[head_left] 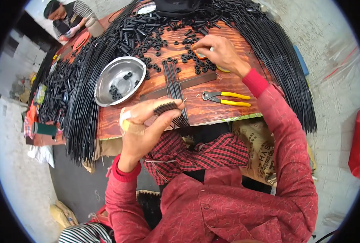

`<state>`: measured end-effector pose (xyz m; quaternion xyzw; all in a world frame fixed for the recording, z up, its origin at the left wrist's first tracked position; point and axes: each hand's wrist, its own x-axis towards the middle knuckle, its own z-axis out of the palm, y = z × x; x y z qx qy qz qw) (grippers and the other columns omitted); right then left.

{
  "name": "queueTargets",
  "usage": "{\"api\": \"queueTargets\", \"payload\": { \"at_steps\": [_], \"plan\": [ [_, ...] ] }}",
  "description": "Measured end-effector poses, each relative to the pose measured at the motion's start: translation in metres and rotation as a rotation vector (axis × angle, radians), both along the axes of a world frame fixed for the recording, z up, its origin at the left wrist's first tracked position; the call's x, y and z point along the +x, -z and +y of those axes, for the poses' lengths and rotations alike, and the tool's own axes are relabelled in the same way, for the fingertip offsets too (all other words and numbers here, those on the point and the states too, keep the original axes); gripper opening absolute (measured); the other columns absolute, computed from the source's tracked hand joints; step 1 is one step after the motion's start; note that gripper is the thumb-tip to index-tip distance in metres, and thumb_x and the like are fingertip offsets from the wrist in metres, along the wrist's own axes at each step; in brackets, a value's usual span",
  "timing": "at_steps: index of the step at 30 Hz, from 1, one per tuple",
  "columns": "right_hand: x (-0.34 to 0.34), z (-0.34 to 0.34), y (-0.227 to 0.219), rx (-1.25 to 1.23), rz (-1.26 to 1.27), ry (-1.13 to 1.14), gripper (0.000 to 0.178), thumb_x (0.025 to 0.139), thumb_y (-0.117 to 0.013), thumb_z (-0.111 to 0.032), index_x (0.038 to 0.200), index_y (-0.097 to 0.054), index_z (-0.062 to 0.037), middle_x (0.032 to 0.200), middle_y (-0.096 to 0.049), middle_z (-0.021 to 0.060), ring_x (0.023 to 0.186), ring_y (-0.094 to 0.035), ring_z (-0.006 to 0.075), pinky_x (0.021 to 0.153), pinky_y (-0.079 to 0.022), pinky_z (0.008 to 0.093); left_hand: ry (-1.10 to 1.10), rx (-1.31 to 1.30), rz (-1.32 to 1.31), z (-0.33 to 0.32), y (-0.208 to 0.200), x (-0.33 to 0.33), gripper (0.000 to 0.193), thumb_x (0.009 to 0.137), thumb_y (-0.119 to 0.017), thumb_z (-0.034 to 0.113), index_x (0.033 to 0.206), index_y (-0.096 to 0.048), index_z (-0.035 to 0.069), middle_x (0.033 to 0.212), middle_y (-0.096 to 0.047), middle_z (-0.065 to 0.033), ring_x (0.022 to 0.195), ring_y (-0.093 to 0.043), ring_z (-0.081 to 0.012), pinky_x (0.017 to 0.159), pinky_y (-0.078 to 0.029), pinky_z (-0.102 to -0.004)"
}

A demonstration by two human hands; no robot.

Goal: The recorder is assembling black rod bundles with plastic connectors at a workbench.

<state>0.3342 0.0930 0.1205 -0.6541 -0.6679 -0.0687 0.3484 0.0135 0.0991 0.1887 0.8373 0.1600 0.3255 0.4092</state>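
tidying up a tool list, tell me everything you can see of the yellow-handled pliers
The pliers have a dark, metallic-looking head at the left and two smooth yellow handles, apparently plastic-coated, pointing right and spread apart. They lie flat on the reddish wooden tabletop near its front edge, right of some thin black rods. Only the tabletop appears to touch them. The cutting edges are too small to judge.

A small workshop can be recognised here: a wooden table [127, 115] is loaded with bundles of thin black rods [279, 56] and heaps of small black parts [133, 36], yellow-handled pincers [212, 97] are laid on it, and another person [72, 18] is seen bent over at the far left.
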Motion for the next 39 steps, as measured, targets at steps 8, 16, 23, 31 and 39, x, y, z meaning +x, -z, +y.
{"api": "queueTargets", "payload": {
  "at_steps": [8, 16, 23, 31, 39],
  "plan": [
    [-0.087, -0.094, -0.074, -0.035, 0.212, -0.452, 0.036, 0.081, -0.067, 0.001, 0.115, -0.073, -0.0077, 0.081, -0.062, 0.0058, 0.074, -0.058, 0.0179, 0.07, -0.046, 0.0327, 0.042, 0.001, -0.064, -0.007, 0.002, -0.002, 0.021, 0.086, -0.071, 0.003, 0.107, -0.074, -0.001, 0.095, -0.076, -0.008, 0.087, -0.072, -0.0148, 0.081, -0.055, -0.028],
    [-0.101, -0.12, -0.089, -0.004, 0.054, -0.422, 0.042, 0.075, -0.069, 0.007, 0.113, -0.075, -0.0111, 0.073, -0.054, 0.0031, 0.07, -0.054, 0.0183, 0.064, -0.042, 0.0329, 0.016, -0.059, -0.087, -0.015, 0.01, -0.006, 0.02, 0.087, -0.07, 0.002, 0.107, -0.074, -0.001, 0.093, -0.075, -0.0067, 0.086, -0.07, -0.0125, 0.082, -0.055, -0.0269],
    [-0.104, -0.127, -0.092, -0.001, 0.034, -0.413, 0.038, 0.078, -0.072, 0.004, 0.113, -0.075, -0.0121, 0.074, -0.056, 0.0036, 0.07, -0.054, 0.0181, 0.063, -0.042, 0.0322, 0.039, 0.022, -0.141, -0.016, 0.013, -0.005, 0.022, 0.086, -0.073, 0.01, 0.106, -0.075, 0.001, 0.089, -0.075, -0.0103, 0.074, -0.069, -0.0148, 0.065, -0.052, -0.028],
    [-0.107, -0.126, -0.091, 0.004, -0.012, -0.402, 0.037, 0.078, -0.073, 0.003, 0.111, -0.076, -0.0133, 0.074, -0.056, 0.0033, 0.069, -0.055, 0.0182, 0.062, -0.043, 0.0319, 0.038, -0.026, -0.058, -0.018, 0.007, -0.01, 0.018, 0.088, -0.071, 0.006, 0.103, -0.074, -0.002, 0.092, -0.075, -0.0076, 0.083, -0.07, -0.013, 0.078, -0.055, -0.0271],
    [-0.116, -0.136, -0.116, 0.254, -0.496, -0.258, 0.032, 0.075, -0.074, -0.016, 0.106, -0.077, -0.0217, 0.074, -0.055, 0.0009, 0.066, -0.056, 0.0203, 0.06, -0.043, 0.0345, 0.039, -0.026, -0.035, -0.019, 0.006, -0.009, 0.019, 0.087, -0.073, 0.008, 0.103, -0.074, 0.0, 0.091, -0.076, -0.0082, 0.081, -0.071, -0.0146, 0.075, -0.054, -0.0274]
  ]
}}
